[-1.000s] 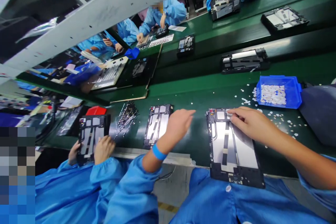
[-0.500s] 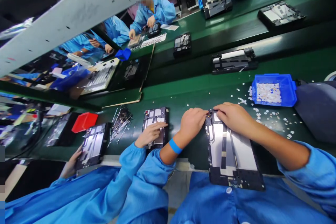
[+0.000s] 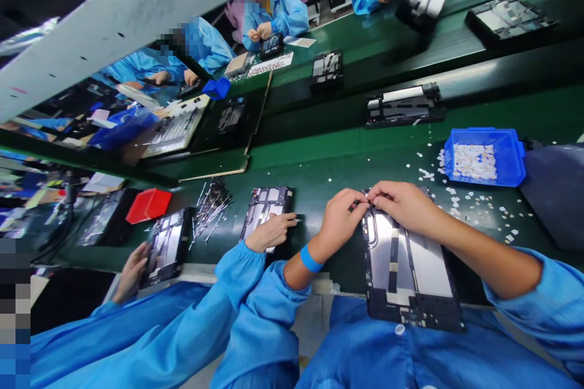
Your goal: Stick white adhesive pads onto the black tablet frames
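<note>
Green conveyor belt (image 3: 347, 161) runs across an assembly line w/ workers in blue smocks on both sides. Nearest the camera lies a tablet frame (image 3: 410, 267), back side up, silver plates showing, its lower edge hanging over the belt's near edge. Both of the person's hands meet at its top left corner: left hand (image 3: 340, 219), blue band at the wrist, fingers curled and pinched together at the corner; right hand (image 3: 404, 205) lies over the frame's top edge, fingertips pinched against the left's — whatever sits between them is too small to make out.

Blue parts bin (image 3: 486, 157) w/ small white pieces sits right of the hands, well apart, and loose white bits (image 3: 474, 203) are scattered on the belt around it. Left of the person, a co-worker's hand (image 3: 271, 232) rests on a second frame (image 3: 264, 209); just beside that lies a pile of thin metal pieces (image 3: 212, 203), then a red bin (image 3: 148, 205). Another frame (image 3: 404, 106) sits on the belt's far lane — more workers beyond.
</note>
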Tool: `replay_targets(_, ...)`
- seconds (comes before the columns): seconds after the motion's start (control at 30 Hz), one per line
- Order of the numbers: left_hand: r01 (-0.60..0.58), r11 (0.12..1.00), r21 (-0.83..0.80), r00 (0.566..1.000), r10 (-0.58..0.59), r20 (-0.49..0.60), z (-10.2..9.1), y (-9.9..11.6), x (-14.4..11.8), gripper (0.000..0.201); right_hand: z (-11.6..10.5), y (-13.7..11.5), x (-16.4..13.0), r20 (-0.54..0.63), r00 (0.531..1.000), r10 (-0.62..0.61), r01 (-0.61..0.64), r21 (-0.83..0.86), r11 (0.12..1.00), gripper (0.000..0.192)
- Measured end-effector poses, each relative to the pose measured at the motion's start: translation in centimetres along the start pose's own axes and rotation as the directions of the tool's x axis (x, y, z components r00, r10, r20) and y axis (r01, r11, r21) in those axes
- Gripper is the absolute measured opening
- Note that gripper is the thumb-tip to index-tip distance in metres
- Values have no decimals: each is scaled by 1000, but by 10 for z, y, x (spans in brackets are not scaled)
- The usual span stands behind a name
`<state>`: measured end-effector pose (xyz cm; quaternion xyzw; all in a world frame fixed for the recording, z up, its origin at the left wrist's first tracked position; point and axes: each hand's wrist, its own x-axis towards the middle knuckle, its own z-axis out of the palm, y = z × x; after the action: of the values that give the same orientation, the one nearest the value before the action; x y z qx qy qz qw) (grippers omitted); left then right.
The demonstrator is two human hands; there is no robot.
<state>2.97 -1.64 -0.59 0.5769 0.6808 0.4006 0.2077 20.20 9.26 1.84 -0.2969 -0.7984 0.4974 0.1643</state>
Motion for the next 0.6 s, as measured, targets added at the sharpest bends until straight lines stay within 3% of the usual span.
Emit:
replay_targets(0.07, 114, 985, -129, 993, -116, -10, 2, 4, -2, 6, 6, 1, 0, -37, 999, -2, 3, 21, 1000, 18)
replay_targets(0.17, 261, 888, -377, 961, -276, 17, 4, 10, -6, 11, 15, 3, 1, -100, 991, -89, 87, -20, 996, 18)
replay_targets(0.27, 308, 792, -527, 941, -335, 46, 3, 14, -9, 22, 21, 3, -1, -124, 969, -212, 203, -78, 976, 21)
replay_targets(0.47, 326, 736, -594, 919, -393, 18, 4, 16, -11, 26, 22, 5, -14, -216, 928, -303, 228, -314, 922, 17)
replay_targets(0.6, 311, 782, -540, 929, -371, -3, 5, 19, -14, 26, 26, 7, -21, -149, 886, -439, 319, -490, 811, 28)
